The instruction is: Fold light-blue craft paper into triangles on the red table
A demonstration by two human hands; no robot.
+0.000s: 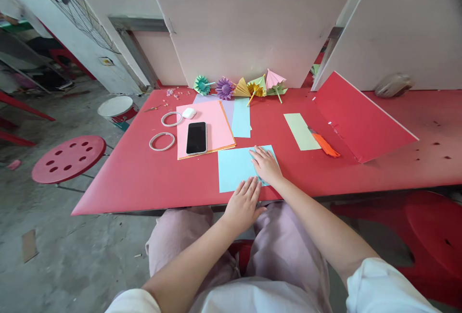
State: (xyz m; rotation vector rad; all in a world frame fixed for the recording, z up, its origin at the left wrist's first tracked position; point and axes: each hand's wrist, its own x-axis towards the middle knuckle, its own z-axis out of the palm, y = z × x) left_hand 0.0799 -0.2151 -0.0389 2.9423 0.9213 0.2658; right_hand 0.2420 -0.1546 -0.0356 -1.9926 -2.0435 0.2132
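A light blue sheet of paper (234, 171) lies at the front edge of the red table, in front of me. My right hand (266, 165) rests flat on the right part of the sheet, fingers stretched to the left. Nearer to me, my left hand (244, 203) lies over the sheet's front edge, its fingers extended and pointing away from me. Neither hand grips anything. Part of the sheet's right side is hidden under my right hand.
On the left, a phone (197, 138) lies on pink paper (216, 116), beside an earbud case (189, 113) and two tape rings (162, 141). Folded paper umbrellas (256, 87) line the back. Rightward are a pale green strip (301, 131), an orange cutter (326, 145) and a red board (364, 116).
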